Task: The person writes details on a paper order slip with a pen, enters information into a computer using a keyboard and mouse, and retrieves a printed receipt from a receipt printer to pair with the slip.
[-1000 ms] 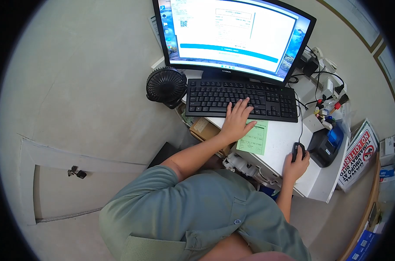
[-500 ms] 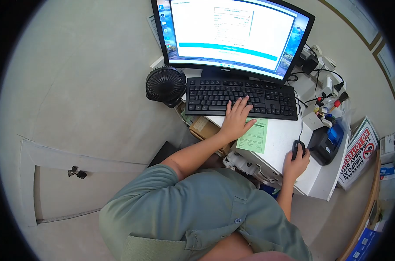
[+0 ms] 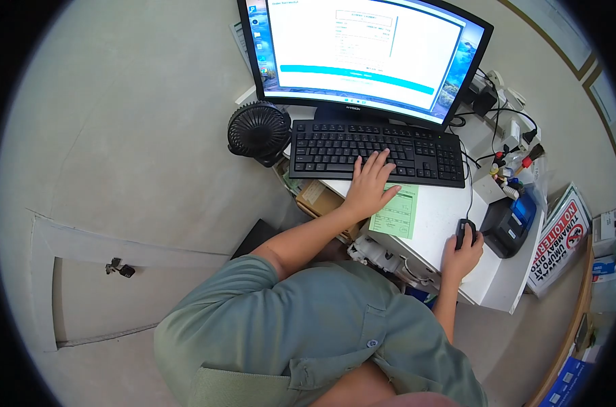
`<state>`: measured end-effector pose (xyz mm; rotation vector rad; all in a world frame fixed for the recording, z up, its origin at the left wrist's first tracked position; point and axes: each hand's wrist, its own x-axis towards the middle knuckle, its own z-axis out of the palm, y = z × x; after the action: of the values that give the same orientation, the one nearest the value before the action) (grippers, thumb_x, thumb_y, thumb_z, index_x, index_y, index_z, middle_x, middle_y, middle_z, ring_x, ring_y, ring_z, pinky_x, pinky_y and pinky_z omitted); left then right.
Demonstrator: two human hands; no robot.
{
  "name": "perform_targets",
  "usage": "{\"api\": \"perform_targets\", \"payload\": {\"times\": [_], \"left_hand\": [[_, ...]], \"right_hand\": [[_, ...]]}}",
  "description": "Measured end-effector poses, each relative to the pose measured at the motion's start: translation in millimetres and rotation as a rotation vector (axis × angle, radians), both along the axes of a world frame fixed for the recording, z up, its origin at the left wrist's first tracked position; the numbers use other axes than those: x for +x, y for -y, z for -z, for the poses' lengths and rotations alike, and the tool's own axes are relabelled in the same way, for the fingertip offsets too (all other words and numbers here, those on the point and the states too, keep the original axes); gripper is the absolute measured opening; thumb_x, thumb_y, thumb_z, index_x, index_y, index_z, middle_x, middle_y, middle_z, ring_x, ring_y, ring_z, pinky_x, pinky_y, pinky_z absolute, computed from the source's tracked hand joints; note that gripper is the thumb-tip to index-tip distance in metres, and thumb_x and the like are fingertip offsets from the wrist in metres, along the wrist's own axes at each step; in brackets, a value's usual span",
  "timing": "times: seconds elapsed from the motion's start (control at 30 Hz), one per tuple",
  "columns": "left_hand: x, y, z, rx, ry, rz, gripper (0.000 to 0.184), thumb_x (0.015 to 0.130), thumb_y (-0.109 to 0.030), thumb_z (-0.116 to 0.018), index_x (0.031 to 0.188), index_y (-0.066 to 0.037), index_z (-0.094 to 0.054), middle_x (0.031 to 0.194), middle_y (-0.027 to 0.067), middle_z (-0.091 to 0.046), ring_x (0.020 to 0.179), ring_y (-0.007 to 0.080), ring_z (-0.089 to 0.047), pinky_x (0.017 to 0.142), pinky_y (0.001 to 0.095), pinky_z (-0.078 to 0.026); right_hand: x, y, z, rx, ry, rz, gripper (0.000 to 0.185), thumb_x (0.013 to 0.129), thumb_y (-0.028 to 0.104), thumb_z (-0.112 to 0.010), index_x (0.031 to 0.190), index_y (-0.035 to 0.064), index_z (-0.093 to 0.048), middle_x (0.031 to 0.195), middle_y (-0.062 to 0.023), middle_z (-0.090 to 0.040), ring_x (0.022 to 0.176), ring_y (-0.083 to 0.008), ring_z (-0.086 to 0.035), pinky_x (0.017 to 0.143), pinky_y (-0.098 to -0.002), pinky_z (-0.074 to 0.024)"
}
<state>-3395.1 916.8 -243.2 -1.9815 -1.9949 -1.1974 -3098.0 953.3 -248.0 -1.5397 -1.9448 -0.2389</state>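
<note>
My left hand (image 3: 370, 184) lies with fingers spread over the lower middle keys of a black keyboard (image 3: 321, 150). Partly under that hand, a green printed slip (image 3: 401, 216) rests on the white desk (image 3: 435, 227). At the right, my right hand (image 3: 462, 255) is wrapped over a black computer mouse (image 3: 464, 232), whose cable runs up past the keyboard's right end. Above the keyboard stands a monitor (image 3: 362, 51) with a white page, a blue bar and text too small to read.
A small black fan (image 3: 259, 131) stands left of the keyboard. Right of the mouse are a black device with a blue top (image 3: 506, 227), a holder with pens and tools (image 3: 505, 178), and a "No loitering" sign (image 3: 562, 237). Cables and plugs (image 3: 508, 122) crowd the back right.
Both hands stay where they were, on the keyboard and the mouse. The view has shifted very slightly; the page on the monitor looks the same.
</note>
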Motion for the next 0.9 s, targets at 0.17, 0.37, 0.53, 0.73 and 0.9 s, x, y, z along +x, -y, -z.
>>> {"api": "perform_targets", "payload": {"times": [0.17, 0.37, 0.53, 0.73, 0.9], "left_hand": [[-0.8, -1.0, 2.3, -0.002, 0.008, 0.001, 0.052, 0.09, -0.038, -0.063, 0.128, -0.006, -0.051, 0.152, 0.0182, -0.034, 0.141, 0.0391, -0.031, 0.112, 0.0628, -0.017], [-1.4, -4.6, 6.1, 0.093, -0.001, -0.033, 0.046, 0.086, -0.035, -0.067, 0.122, -0.009, -0.055, 0.15, 0.0153, -0.039, 0.14, 0.0386, -0.033, 0.109, 0.0649, -0.018], [10.7, 9.0, -29.1, 0.114, 0.115, 0.053, 0.045, 0.09, -0.034, -0.064, 0.124, -0.006, -0.054, 0.151, 0.0177, -0.038, 0.14, 0.0402, -0.032, 0.11, 0.0644, -0.013], [59.6, 11.4, -47.6, 0.15, 0.133, 0.335, 0.044, 0.087, -0.03, -0.067, 0.121, -0.005, -0.054, 0.153, 0.0182, -0.037, 0.142, 0.04, -0.031, 0.112, 0.0629, -0.013], [98.8, 7.0, -45.8, 0.095, 0.08, 0.53, 0.044, 0.084, -0.029, -0.07, 0.12, -0.008, -0.056, 0.151, 0.0181, -0.037, 0.141, 0.0404, -0.032, 0.112, 0.0627, -0.013]], "right_hand": [[1.2, -1.5, 1.7, 0.014, 0.002, -0.004, 0.049, 0.076, 0.019, -0.067, 0.125, 0.0137, -0.064, 0.129, -0.0263, -0.052, 0.11, -0.0436, -0.054, 0.092, -0.0499, -0.0454], [-0.4, 2.2, -23.5, 0.105, -0.108, 0.003, 0.051, 0.078, 0.022, -0.07, 0.127, 0.0097, -0.062, 0.127, -0.0248, -0.055, 0.112, -0.043, -0.054, 0.094, -0.0481, -0.0453], [60.4, -55.1, -77.0, 0.205, -0.119, 0.152, 0.03, 0.08, 0.014, -0.065, 0.108, 0.0033, -0.067, 0.111, -0.0184, -0.062, 0.104, -0.0387, -0.058, 0.089, -0.0461, -0.0469], [113.4, -155.3, -99.4, 0.087, 0.114, 0.071, 0.036, 0.077, 0.002, -0.059, 0.112, 0.0037, -0.065, 0.113, -0.0174, -0.063, 0.107, -0.0377, -0.059, 0.091, -0.0462, -0.0483], [121.8, -157.5, -117.6, -0.165, 0.194, -0.048, 0.049, 0.07, 0.0, -0.061, 0.118, 0.0092, -0.064, 0.117, -0.016, -0.062, 0.111, -0.0376, -0.058, 0.094, -0.0457, -0.0482]]}}
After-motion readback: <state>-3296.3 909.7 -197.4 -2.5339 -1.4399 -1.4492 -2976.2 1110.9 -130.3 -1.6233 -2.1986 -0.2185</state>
